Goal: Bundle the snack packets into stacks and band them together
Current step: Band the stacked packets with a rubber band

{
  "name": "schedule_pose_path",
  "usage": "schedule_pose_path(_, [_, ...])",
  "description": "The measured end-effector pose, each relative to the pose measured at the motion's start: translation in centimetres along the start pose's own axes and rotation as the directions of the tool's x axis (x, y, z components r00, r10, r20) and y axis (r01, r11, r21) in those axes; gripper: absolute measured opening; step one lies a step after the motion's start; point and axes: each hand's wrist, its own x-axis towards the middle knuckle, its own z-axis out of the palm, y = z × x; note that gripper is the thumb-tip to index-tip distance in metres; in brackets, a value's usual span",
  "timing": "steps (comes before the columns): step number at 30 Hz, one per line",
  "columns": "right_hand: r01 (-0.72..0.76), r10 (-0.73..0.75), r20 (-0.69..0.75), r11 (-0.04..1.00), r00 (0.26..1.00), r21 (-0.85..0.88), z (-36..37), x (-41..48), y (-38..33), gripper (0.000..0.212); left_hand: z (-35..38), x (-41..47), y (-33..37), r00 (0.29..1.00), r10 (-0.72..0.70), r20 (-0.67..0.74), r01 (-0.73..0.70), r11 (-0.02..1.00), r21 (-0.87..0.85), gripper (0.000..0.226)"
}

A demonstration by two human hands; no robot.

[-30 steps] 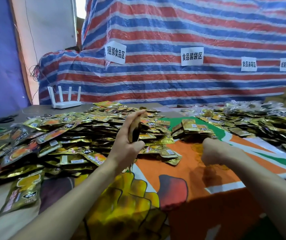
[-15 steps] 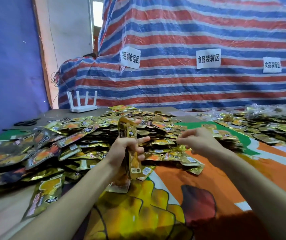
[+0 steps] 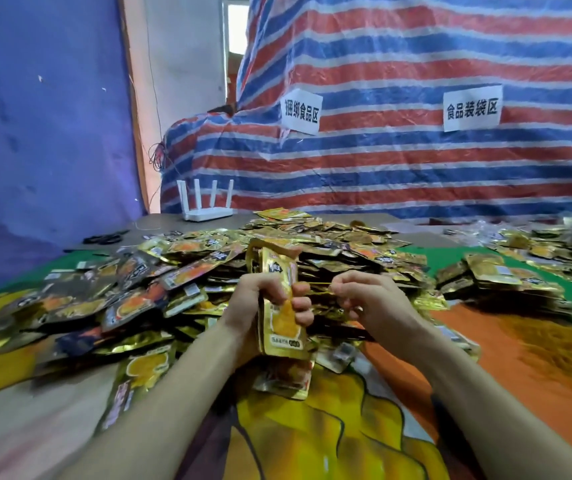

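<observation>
While a thin rubber band is drawn taut sideways, the stack of packets is held upright just in front of the loose heap. It is clamped by the curled fingers of the left hand, seemingly so its edges line up. The band is pinched in the fingertips of the right hand, likely for looping over the stack.

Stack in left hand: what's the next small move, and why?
Probably pull the band wider with the right hand and loop it over the stack. The left hand grips the stack upright. The band runs taut from it to the right hand, which pinches it. No full wrap shows.
</observation>
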Motion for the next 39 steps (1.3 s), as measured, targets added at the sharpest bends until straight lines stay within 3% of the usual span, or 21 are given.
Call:
schedule_pose_path(4, [-0.094,0.020,0.313,0.971,0.949,0.221,-0.8,-0.6,-0.9,0.006,0.4,-1.2,0.7,0.975,-0.137,0.175,0.138,0.990,0.008,0.043])
schedule_pose_path(8, [-0.182,-0.058,0.438,0.854,0.897,0.487,-1.6,-1.3,-1.3,0.018,0.3,-1.4,0.8,0.955,-0.158,0.253,0.165,0.986,-0.005,0.038])
schedule_pose_path(15, [-0.143,-0.141,0.348,0.724,0.927,0.675,-1.8,-1.8,-1.9,0.009,0.1,-1.2,0.6,0.947,-0.165,0.274,0.174,0.985,-0.007,0.042])
schedule_pose_path(18, [-0.094,-0.118,0.254,0.716,0.960,0.691,-1.5,-1.7,-2.0,0.037,0.2,-1.2,0.5,0.951,-0.152,0.269,0.165,0.986,-0.027,0.042])
schedule_pose_path(20, [-0.028,-0.090,0.170,0.809,0.981,0.587,-0.6,-1.7,-1.9,0.039,0.3,-1.3,0.5,0.963,-0.128,0.237,0.137,0.990,-0.019,0.046])
schedule_pose_path(22, [0.027,-0.057,0.100,0.958,0.993,0.286,0.6,-2.0,-1.5,0.047,0.3,-1.1,0.3,0.990,-0.091,0.108,0.087,0.995,0.042,0.058])
schedule_pose_path(23, [0.039,-0.050,0.083,0.990,0.995,0.138,1.2,-2.1,-1.2,0.052,0.3,-1.0,0.2,0.998,-0.066,0.019,0.064,0.994,0.088,0.063])
schedule_pose_path(25, [0.053,-0.054,0.067,0.999,0.996,0.012,2.2,-2.4,-0.8,0.057,0.3,-0.7,0.2,0.986,0.049,-0.158,-0.024,0.988,0.151,0.063])
schedule_pose_path(27, [0.048,-0.049,0.032,0.999,0.998,0.017,2.6,-2.3,-0.6,0.062,-0.1,-0.3,0.5,0.913,0.260,-0.314,-0.219,0.962,0.162,0.062])
schedule_pose_path(29, [0.025,-0.026,0.027,0.999,0.999,0.021,3.1,-2.3,-0.8,0.072,-0.6,0.2,0.9,0.781,0.442,-0.441,-0.394,0.897,0.202,0.060])
schedule_pose_path(32, [0.043,-0.036,0.061,0.993,0.997,-0.112,4.8,-2.6,-0.7,0.077,-0.7,0.7,0.7,0.627,0.589,-0.510,-0.489,0.807,0.331,0.053])
schedule_pose_path(34, [0.095,-0.083,0.063,0.971,0.995,-0.220,6.4,-2.9,-0.8,0.073,-0.5,0.8,0.1,0.567,0.659,-0.494,-0.509,0.752,0.419,0.057])
schedule_pose_path(36, [0.173,-0.163,0.060,0.935,0.985,-0.310,7.6,-2.8,-0.8,0.068,-0.5,0.7,-0.1,0.571,0.656,-0.493,-0.481,0.754,0.446,0.058])
schedule_pose_path(37, [0.205,-0.200,0.050,0.919,0.979,-0.338,8.0,-2.7,-0.7,0.066,-0.5,0.6,0.1,0.610,0.606,-0.510,-0.452,0.795,0.405,0.056])
schedule_pose_path(39, [0.237,-0.246,0.017,0.914,0.969,-0.330,8.5,-2.4,-0.6,0.064,-0.4,0.2,0.5,0.754,0.434,-0.492,-0.382,0.900,0.209,0.051])
